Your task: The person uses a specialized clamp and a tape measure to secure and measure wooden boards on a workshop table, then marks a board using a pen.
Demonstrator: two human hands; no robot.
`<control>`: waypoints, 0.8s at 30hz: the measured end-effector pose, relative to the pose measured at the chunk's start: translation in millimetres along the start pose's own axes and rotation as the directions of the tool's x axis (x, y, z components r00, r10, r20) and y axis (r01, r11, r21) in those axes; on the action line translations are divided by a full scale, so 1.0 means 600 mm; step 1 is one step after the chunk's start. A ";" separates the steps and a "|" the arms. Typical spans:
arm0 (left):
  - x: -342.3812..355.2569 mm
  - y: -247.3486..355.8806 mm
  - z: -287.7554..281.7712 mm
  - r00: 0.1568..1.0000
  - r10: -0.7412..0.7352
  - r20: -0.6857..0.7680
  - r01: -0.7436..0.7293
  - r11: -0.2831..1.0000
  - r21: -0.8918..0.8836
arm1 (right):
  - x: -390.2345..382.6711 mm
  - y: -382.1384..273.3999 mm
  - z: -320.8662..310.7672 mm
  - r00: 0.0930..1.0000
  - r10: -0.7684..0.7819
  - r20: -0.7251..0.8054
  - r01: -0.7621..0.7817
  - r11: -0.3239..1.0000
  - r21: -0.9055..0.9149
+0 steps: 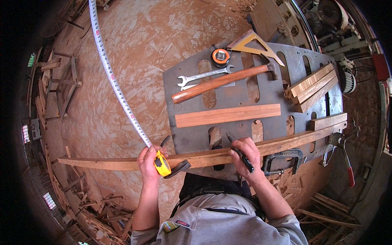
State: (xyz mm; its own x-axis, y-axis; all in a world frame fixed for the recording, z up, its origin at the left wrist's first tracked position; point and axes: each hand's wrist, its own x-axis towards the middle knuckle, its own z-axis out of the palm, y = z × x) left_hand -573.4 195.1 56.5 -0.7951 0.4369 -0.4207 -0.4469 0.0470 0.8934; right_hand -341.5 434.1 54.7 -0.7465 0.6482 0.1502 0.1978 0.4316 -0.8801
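Note:
My left hand point(149, 163) grips a yellow tape measure point(162, 165), its long white blade point(112, 81) extended up and away over the dusty floor. In my right hand point(250, 157) is a black pen or marker point(243, 157), tip pointing forward. Both hands are at a long, narrow wooden board point(204, 157) lying across the near part of a slotted metal table point(188, 141). A black clamp piece point(177, 168) sits by the tape case, and a black C-clamp point(286, 153) is right of my right hand. A short reddish plank point(226, 115) lies farther in on the table.
A wooden-handled hammer point(220, 83), double-ended wrench point(204, 75), orange-black tape point(220, 57) and yellow set square point(257, 47) are toward the table's back. Stacked offcuts point(312, 87) and a red-handled clamp point(347, 167) are at the right. Scrap wood point(61, 85) lines the left.

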 end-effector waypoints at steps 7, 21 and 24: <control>0.000 -0.004 -0.005 1.000 0.001 0.008 -0.001 0.999 -0.036 | 0.000 0.003 0.003 1.000 -0.010 0.004 0.010 1.000 -0.011; 0.002 -0.004 0.000 1.000 0.005 -0.024 -0.006 0.999 -0.035 | -0.004 0.011 0.004 0.999 -0.027 -0.019 0.027 1.000 0.008; 0.000 -0.004 0.000 1.000 0.002 -0.031 -0.004 0.997 -0.083 | -0.002 0.009 0.005 0.999 -0.040 -0.025 0.041 0.999 0.033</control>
State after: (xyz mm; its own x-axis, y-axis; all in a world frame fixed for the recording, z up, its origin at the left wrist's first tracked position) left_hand -572.7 195.1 54.4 -0.8079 0.4093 -0.4240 -0.4761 -0.0295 0.8789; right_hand -341.2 433.9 48.4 -0.7377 0.6460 0.1964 0.1464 0.4370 -0.8875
